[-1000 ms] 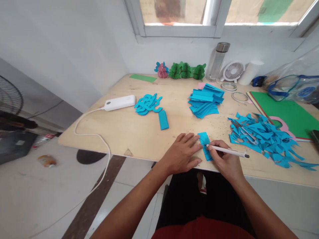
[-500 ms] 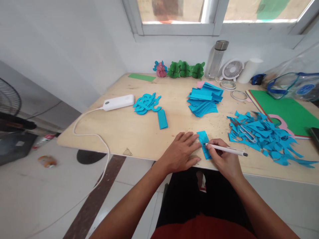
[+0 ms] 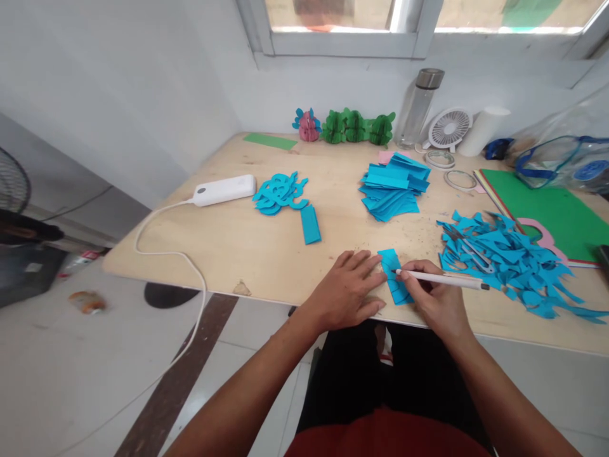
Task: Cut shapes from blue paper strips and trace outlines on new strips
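My right hand (image 3: pixel 436 301) pinches a white pen (image 3: pixel 445 278), its tip on a small blue paper rectangle (image 3: pixel 391 261) near the table's front edge. Dark curved lines show on that paper. Flat beside it lies my left hand (image 3: pixel 349 292), fingers stretched out, with fingertips on the paper's left edge. Another blue paper rectangle (image 3: pixel 311 225) rests farther left, touching a heap of cut blue paper shapes (image 3: pixel 278 192). Behind my hands is a stack of folded blue paper pieces (image 3: pixel 394 187).
Blue paper scraps (image 3: pixel 509 260) with a cutter-like tool on them spread at the right, beside green sheets (image 3: pixel 552 212). A white power bank (image 3: pixel 224 190) trails a cable off the left edge. Paper figures (image 3: pixel 354 127), a bottle (image 3: pixel 419 111) and a small fan (image 3: pixel 450 129) line the wall.
The pen has tilted lower, its tip slightly right, and more drawn lines show on the paper. My left hand stays in place; the camera view has shifted a little.
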`<state>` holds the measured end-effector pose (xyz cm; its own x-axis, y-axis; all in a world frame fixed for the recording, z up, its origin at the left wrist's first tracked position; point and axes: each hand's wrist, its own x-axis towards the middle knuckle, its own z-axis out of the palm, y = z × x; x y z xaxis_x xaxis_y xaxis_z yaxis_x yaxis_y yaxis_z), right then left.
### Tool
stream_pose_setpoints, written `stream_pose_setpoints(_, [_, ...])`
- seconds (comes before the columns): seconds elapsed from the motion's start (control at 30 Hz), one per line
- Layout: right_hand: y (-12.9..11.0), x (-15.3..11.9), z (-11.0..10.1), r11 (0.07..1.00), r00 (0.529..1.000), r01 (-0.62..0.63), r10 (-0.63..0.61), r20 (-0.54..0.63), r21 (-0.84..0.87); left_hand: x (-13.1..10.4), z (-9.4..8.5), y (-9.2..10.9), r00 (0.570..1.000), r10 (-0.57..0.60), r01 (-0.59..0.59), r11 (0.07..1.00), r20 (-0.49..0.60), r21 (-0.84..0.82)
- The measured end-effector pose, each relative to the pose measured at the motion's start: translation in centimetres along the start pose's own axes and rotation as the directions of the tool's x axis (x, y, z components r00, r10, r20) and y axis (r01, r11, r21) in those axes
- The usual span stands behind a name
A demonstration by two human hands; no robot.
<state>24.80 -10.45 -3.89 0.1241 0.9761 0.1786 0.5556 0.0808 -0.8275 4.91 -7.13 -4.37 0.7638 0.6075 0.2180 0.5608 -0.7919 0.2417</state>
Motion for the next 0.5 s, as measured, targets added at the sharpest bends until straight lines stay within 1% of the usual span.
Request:
stream_pose_setpoints(0.1, [-0.3, 0.9, 0.3, 1.000, 1.000, -0.009, 0.009, -0.006, 0.007, 0.0, -0.1, 0.0, 1.000, -0.004, 0.004, 1.000, 0.006, -0.003])
stream_pose_setpoints(0.23, [-0.4, 1.8, 1.0, 1.000, 0.999, 0.014, -0.013, 0.031, -0.016, 0.0, -0.1, -0.1, 1.000, -0.007, 0.007, 1.000, 0.002, -0.020])
stream_pose_setpoints(0.5, [-0.1, 1.9, 1.2, 0.999, 1.000, 0.017, -0.017, 0.011, -0.040, 0.0, -0.1, -0.1, 1.000, -0.010, 0.010, 1.000, 0.010, -0.023])
